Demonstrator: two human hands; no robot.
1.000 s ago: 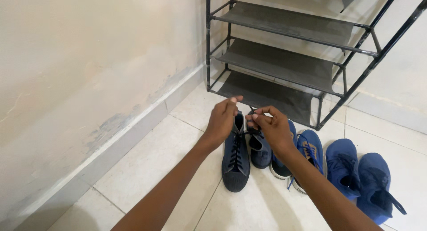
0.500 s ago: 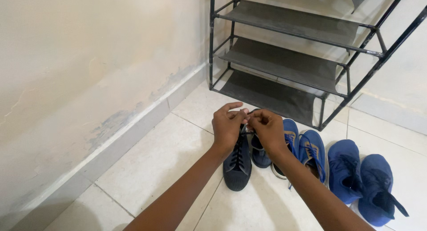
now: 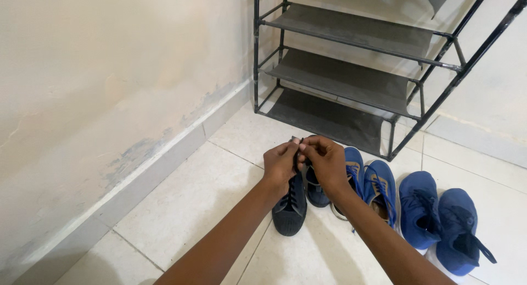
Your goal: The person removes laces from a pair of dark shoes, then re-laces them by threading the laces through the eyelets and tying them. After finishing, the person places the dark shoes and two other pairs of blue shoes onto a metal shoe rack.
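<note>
Both hands — left hand [image 3: 281, 163] and right hand [image 3: 326, 161] — pinch the black lace [image 3: 297, 153] above the dark shoe [image 3: 290, 208].

Two bare arms reach forward from the bottom of the view and come together in the middle. The left hand [image 3: 281, 163] is curled, its back facing up, and its fingertips are pinched together at the top. The right hand [image 3: 325, 160] is curled too, with bent knuckles, and its fingers pinch next to the left ones. The two hands touch at the fingertips. Both wrists are nearly straight. The left forearm slants in from the lower left. The right forearm slants in from the lower right.
</note>
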